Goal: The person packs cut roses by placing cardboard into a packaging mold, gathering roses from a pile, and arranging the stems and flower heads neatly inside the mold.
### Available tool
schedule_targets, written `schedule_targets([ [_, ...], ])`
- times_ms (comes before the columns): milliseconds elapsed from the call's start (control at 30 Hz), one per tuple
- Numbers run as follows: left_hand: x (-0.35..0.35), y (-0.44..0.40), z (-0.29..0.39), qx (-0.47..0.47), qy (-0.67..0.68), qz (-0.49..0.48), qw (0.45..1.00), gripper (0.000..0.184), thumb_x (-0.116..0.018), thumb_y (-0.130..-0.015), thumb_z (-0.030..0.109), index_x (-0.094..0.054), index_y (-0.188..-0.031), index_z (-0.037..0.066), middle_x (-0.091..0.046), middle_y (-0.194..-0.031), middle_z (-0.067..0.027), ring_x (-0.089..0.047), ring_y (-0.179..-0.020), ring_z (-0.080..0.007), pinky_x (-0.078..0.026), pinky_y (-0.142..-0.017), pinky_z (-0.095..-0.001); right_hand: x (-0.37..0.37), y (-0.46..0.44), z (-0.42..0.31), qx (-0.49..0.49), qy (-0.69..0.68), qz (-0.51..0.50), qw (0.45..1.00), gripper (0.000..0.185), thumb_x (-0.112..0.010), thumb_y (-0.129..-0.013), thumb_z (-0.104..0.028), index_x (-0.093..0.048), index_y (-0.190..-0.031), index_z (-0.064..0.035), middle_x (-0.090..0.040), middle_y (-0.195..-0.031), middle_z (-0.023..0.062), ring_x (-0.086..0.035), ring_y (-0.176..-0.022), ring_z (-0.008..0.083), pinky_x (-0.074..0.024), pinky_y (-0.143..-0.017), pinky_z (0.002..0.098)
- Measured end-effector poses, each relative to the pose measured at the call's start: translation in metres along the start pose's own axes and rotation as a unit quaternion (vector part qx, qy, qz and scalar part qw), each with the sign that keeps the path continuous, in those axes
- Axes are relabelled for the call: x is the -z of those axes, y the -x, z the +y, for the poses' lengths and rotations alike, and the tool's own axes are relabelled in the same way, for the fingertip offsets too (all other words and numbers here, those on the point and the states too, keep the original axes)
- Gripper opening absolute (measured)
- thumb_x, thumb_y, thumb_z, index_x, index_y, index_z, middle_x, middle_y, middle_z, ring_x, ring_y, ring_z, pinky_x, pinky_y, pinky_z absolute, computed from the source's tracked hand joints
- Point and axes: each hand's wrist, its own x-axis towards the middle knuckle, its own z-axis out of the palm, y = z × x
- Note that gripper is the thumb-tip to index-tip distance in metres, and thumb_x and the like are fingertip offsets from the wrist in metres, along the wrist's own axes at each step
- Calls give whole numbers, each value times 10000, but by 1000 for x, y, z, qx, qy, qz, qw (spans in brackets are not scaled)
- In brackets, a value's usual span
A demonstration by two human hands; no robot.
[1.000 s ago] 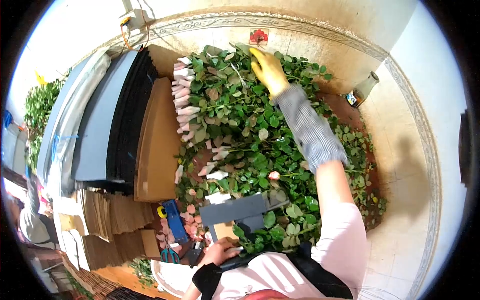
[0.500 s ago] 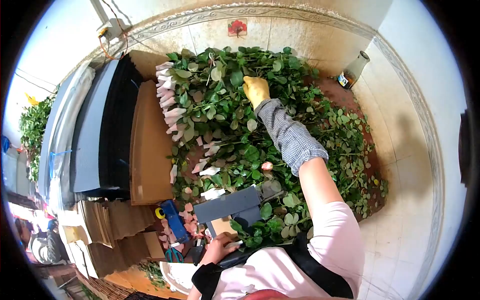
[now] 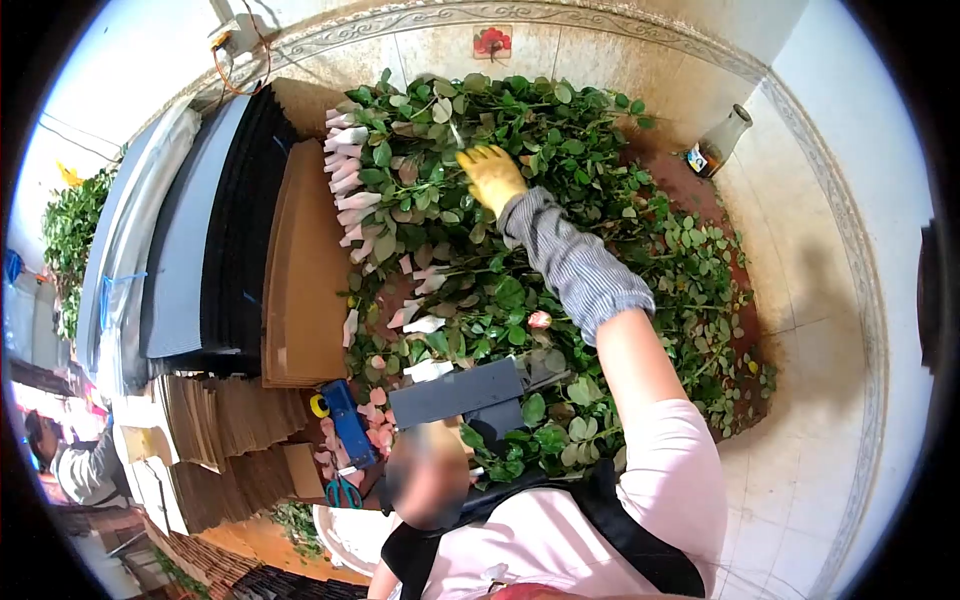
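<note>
My right hand (image 3: 492, 176), in a yellow glove below a grey checked sleeve, reaches over a large pile of leafy rose stems (image 3: 560, 150), its fingers apart among the upper leaves. Pink-white wrapped rose heads (image 3: 345, 180) line the pile's left edge. A grey board (image 3: 455, 390) lies near my body, with a dark piece beside it. My left hand (image 3: 428, 480) is low by the board, covered by a blur, so its fingers are hidden. One bare pink rose (image 3: 540, 319) shows among the leaves.
Grey-blue sheets (image 3: 190, 230) and cardboard (image 3: 312, 270) stand at the left, above folded brown cardboard (image 3: 235, 420). Teal scissors (image 3: 343, 492) and a blue tool (image 3: 350, 425) lie near loose petals. A glass bottle (image 3: 722, 140) stands by the wall. A person (image 3: 88, 468) is far left.
My right hand has moved left over the pile, looked closed half a second ago, and now has its fingers spread. A blur now covers my left hand. The view has shifted slightly.
</note>
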Motion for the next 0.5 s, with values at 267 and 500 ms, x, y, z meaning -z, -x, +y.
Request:
schedule_targets([
  [267,22,-2,-19,6,335,-116,935,230,-464,-1073,294,-549,-1194,118,-535,-955,60,-519,-759,-54,-445,-624,-190,-10,11,-14,-56,57,-72,994,95,-673,-836,-122,-747,-864,-175,-752,-911,53,-721,-892,227,-547,-743,356],
  [500,49,-4,-25,6,279,-53,959,221,-466,-1072,301,-570,-1159,127,-538,-957,48,-511,-810,-63,-457,-689,-202,-10,35,-17,-90,-15,1,996,149,-617,-773,-19,-678,-655,-86,-644,-656,100,-659,-651,248,-521,-588,353],
])
